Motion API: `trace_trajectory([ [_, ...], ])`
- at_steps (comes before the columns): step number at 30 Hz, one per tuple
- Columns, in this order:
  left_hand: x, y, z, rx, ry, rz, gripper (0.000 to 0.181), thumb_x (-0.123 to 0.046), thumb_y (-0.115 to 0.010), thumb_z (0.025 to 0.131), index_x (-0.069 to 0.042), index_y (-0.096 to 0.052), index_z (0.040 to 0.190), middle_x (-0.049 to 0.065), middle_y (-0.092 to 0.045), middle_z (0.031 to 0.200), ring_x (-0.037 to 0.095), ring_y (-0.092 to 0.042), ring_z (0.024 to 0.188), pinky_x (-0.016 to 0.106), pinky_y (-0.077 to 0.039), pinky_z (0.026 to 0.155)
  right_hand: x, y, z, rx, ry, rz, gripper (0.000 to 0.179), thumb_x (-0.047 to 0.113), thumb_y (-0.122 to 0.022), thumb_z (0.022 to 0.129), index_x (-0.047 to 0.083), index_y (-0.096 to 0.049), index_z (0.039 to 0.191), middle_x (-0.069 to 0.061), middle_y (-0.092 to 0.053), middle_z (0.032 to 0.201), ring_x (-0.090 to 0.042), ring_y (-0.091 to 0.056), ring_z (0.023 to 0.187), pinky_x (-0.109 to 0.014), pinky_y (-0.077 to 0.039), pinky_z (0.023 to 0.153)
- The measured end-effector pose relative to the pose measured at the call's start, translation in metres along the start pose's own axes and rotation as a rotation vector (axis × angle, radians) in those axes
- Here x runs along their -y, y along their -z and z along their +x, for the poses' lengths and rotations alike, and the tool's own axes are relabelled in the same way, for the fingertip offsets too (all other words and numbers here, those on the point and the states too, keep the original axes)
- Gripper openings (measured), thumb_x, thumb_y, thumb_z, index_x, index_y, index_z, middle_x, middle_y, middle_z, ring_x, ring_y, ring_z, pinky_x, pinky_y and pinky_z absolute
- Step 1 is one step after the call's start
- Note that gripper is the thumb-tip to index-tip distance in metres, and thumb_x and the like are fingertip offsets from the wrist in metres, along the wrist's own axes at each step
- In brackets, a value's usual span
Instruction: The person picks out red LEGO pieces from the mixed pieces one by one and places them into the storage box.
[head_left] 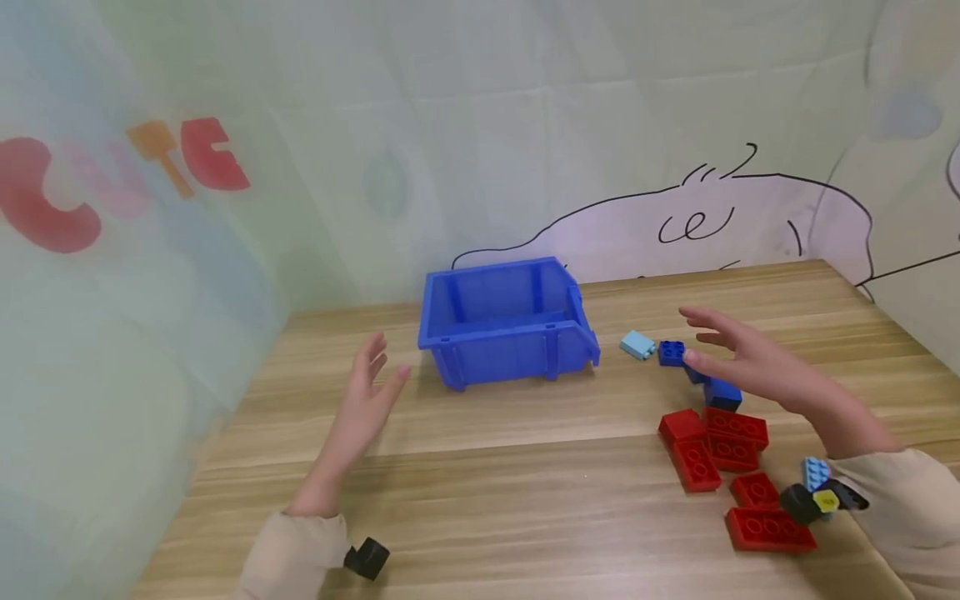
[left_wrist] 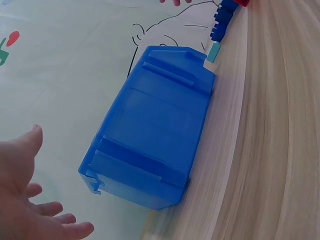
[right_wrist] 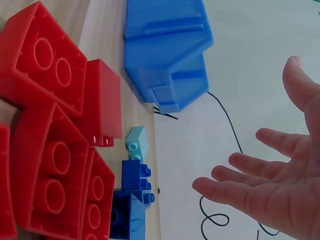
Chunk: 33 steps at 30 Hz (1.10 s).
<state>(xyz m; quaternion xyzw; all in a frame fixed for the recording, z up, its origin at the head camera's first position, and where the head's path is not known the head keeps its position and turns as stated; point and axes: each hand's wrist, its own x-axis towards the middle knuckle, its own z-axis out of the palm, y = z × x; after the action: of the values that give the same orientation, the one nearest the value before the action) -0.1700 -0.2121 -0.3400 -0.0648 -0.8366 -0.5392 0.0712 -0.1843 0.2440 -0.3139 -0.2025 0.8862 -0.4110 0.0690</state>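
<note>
My left hand [head_left: 366, 398] hovers over the table to the left of a blue plastic bin [head_left: 510, 354], fingers apart and holding nothing. In the left wrist view the bin [left_wrist: 150, 115] stands beyond the spread left fingers [left_wrist: 50, 209]. My right hand [head_left: 757, 360] is above the right side, empty, its fingers loosely extended over dark blue bricks [head_left: 723, 393]. Several red bricks [head_left: 697, 465] lie in a cluster nearer me, some with their hollow undersides up. A light blue brick [head_left: 637, 344] lies between the bin and the dark blue bricks.
Another light blue brick [head_left: 815, 472] lies partly hidden near the right sleeve. A wooden table [head_left: 480, 517] carries everything. Behind it hangs a pale cloth backdrop [head_left: 360, 183] with drawn lines and coloured letters. The bin's low front faces right, towards the bricks.
</note>
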Motion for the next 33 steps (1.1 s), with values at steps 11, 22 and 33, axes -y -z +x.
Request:
trace_trajectory([
  [11,-0.002,-0.005,0.009,-0.037,0.068,-0.077,0.064,-0.031,-0.047,0.096,-0.004,-0.017,0.146,0.02,-0.023,0.148,0.033,-0.022,0.136,0.046,-0.026,0.109,0.003,-0.002,0.014,0.013,-0.038,0.039,0.064,0.027,-0.049,0.096,0.002,-0.019,0.146,-0.028,-0.022,0.146,-0.051,-0.029,0.126,-0.065,-0.037,0.09],
  [22,-0.001,-0.013,0.019,-0.061,0.127,-0.235,0.059,-0.028,-0.045,0.098,-0.003,-0.019,0.145,0.022,-0.024,0.147,0.034,-0.025,0.135,0.048,-0.034,0.104,0.003,-0.005,0.032,0.014,-0.116,0.136,0.067,0.036,-0.047,0.096,0.006,-0.017,0.148,-0.028,-0.026,0.144,-0.047,-0.033,0.126,-0.056,-0.043,0.092],
  [33,0.004,-0.024,0.032,-0.066,0.187,-0.32,0.054,-0.022,-0.042,0.099,0.001,-0.021,0.143,0.024,-0.023,0.147,0.035,-0.026,0.133,0.054,-0.034,0.101,0.009,-0.02,0.055,0.046,-0.156,0.341,0.071,0.038,-0.047,0.096,0.002,-0.013,0.148,-0.029,-0.021,0.145,-0.046,-0.027,0.13,-0.056,-0.038,0.095],
])
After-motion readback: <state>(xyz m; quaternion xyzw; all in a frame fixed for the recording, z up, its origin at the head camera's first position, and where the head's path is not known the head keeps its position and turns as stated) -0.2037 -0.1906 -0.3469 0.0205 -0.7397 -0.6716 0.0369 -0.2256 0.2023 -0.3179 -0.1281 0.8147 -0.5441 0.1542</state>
